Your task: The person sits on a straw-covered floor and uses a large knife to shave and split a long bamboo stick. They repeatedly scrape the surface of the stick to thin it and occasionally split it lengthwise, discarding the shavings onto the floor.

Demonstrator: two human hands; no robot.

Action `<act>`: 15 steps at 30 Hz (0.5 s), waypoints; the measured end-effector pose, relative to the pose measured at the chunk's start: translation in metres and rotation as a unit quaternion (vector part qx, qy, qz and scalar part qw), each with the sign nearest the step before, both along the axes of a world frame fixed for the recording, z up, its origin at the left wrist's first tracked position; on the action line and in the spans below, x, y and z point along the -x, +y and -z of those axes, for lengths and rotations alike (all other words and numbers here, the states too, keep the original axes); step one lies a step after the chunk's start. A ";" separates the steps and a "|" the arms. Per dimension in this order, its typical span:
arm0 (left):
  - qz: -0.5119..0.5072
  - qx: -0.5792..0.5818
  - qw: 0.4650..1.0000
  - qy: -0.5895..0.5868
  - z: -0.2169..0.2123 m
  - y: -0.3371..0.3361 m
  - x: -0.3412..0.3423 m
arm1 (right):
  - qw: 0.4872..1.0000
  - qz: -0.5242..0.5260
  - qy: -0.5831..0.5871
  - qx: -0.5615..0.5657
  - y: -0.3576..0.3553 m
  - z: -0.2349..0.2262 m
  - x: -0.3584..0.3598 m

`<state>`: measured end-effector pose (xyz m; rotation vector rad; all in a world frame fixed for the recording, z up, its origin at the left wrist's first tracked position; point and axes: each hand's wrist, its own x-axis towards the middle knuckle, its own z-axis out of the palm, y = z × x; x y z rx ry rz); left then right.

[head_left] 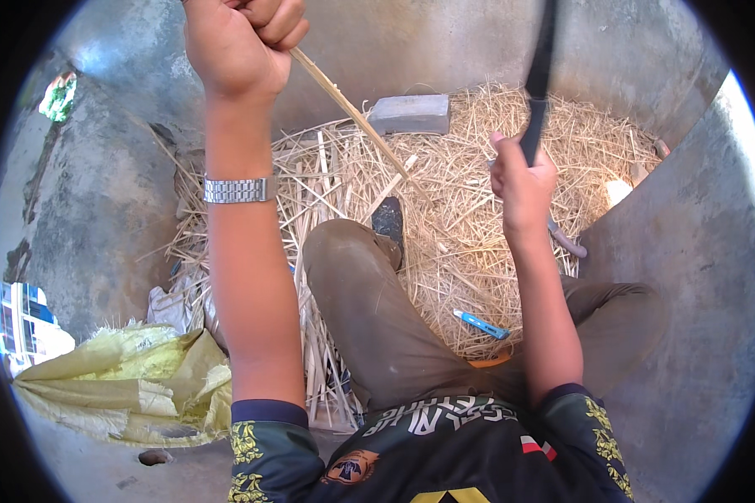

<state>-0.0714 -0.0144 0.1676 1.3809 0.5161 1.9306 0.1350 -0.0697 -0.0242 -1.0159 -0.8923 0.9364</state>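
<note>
While the person sits on the concrete floor point(117, 210) with one knee drawn up, the head view shows both arms raised over a bed of straw and split strips.

Head view, left side: left hand point(239, 42) is fisted tight around the upper end of a thin bamboo strip point(352, 109). The strip runs down and to the right from the fist, its lower end over the straw pile point(470, 226) near the shoe point(387, 220). A metal wristwatch point(239, 189) sits on that forearm.

Head view, right side: right hand point(522, 180) is clamped on the dark handle of a long knife point(541, 75), blade pointing up toward the top edge; the blade tip is cut off by the frame. The hands are well apart, each gripping its own item.

Handling judgement: the strip looks light, narrow and springy, likely to flex and to splinter along its edges. A firm hold close to one end, as now, seems to control it best.

Surroundings: a grey block point(411, 113) lies at the far edge of the straw, a blue-handled tool point(481, 324) beside the right thigh, a yellow woven sack point(134, 381) at the near left of the floor.
</note>
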 end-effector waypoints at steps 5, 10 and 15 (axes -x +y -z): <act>0.089 -0.012 0.995 0.037 -0.002 0.007 -0.020 | 0.989 0.021 0.141 0.038 -0.023 0.137 0.057; 0.086 0.021 0.994 0.067 -0.012 0.025 -0.024 | 0.883 0.014 -0.224 0.411 -0.052 0.262 0.018; 0.205 0.030 0.978 0.026 -0.011 0.024 -0.018 | 0.981 0.054 -0.069 0.173 0.015 0.082 -0.035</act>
